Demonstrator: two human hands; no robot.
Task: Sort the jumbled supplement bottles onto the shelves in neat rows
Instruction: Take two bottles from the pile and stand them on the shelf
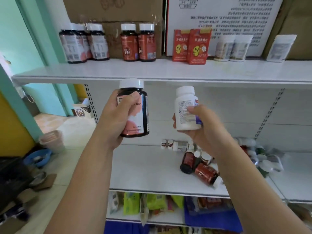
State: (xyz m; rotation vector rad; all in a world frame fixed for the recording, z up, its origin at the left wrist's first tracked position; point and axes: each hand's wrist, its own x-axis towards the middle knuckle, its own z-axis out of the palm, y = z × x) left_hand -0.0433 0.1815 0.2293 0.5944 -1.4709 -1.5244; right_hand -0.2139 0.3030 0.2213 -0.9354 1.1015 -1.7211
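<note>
Holding a dark iron bottle (137,115) upright just under the top shelf (168,71), left grip (114,115) curled round it, probably to match the pink-label row (82,44) above. Holding a white bottle (184,102) likewise, right grip (206,130) pinching it, over the jumbled pile (200,166) on the middle shelf (143,169).

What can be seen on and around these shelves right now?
pink-label bottles: about three, dark, top shelf, left end
Fe bottles: two, red labels, top shelf, beside those
red boxes: two, top shelf, middle
pale containers: three, whitish, top shelf, right
cardboard boxes: count unclear, brown and white, behind the top row
jumbled bottles: many, dark, red, white, middle shelf, right
packets: many, green, yellow, blue, bottom shelf
dark bottle: one, pink label, upright in left hand
white bottle: one, upright in right hand
</note>
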